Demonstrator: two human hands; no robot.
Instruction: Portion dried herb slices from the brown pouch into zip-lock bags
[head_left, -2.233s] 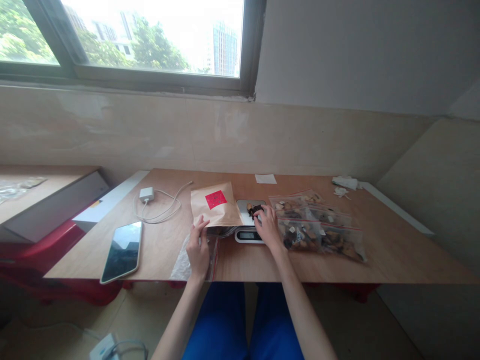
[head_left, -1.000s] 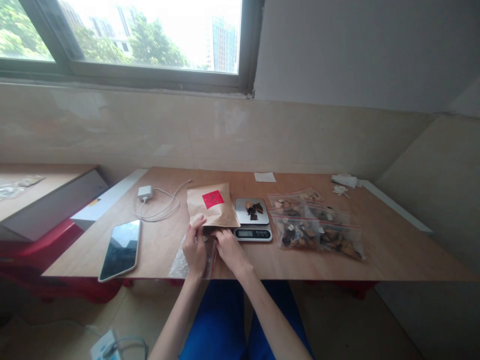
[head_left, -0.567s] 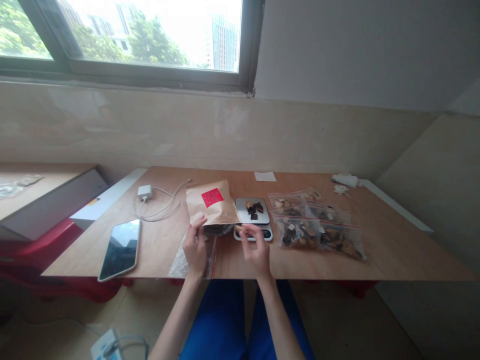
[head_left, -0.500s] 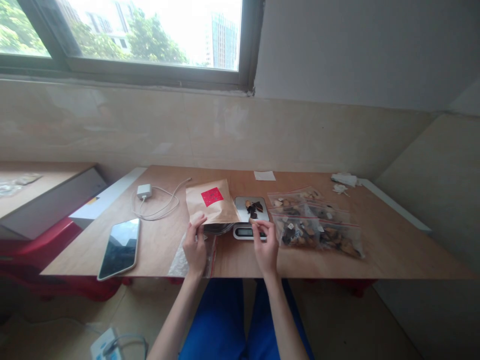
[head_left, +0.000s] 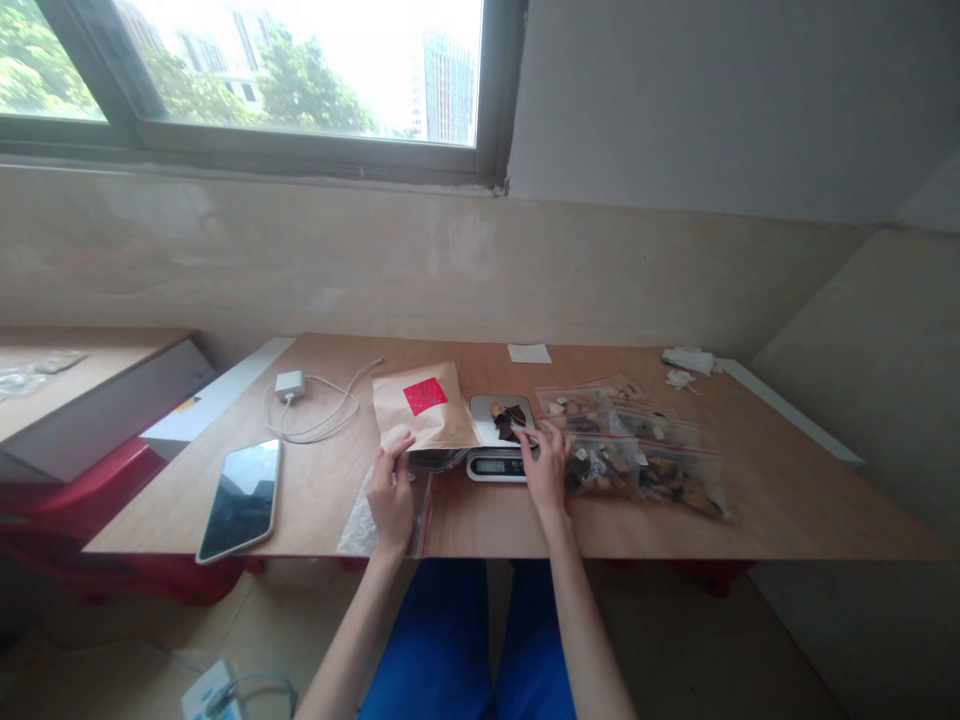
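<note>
My left hand (head_left: 391, 495) is closed on the lower edge of a brown kraft paper bag (head_left: 390, 400) with a red square label, thumb on top. Just right of the bag is a small kitchen scale (head_left: 480, 410) with a metal plate and a dark display. Dark, curled dried pieces (head_left: 507, 422) and a lighter one lie on that plate. At the plate's right front corner is my right hand (head_left: 549, 470), its thumb and fingertips drawn together against the dark pieces. Whatever is between those fingertips is too small to make out.
Clear zip bags (head_left: 637, 465) of dried pieces lie right of the scale. A clear bag (head_left: 360, 515) sits under my left hand. Farther left are a phone (head_left: 240, 500) and a white charger (head_left: 289, 384) with its cable. White paper (head_left: 529, 353) lies at the back.
My right hand has moved right and slightly up, from in front of the scale to its right corner, uncovering more of the display. My left hand and the paper bag have hardly moved.
</note>
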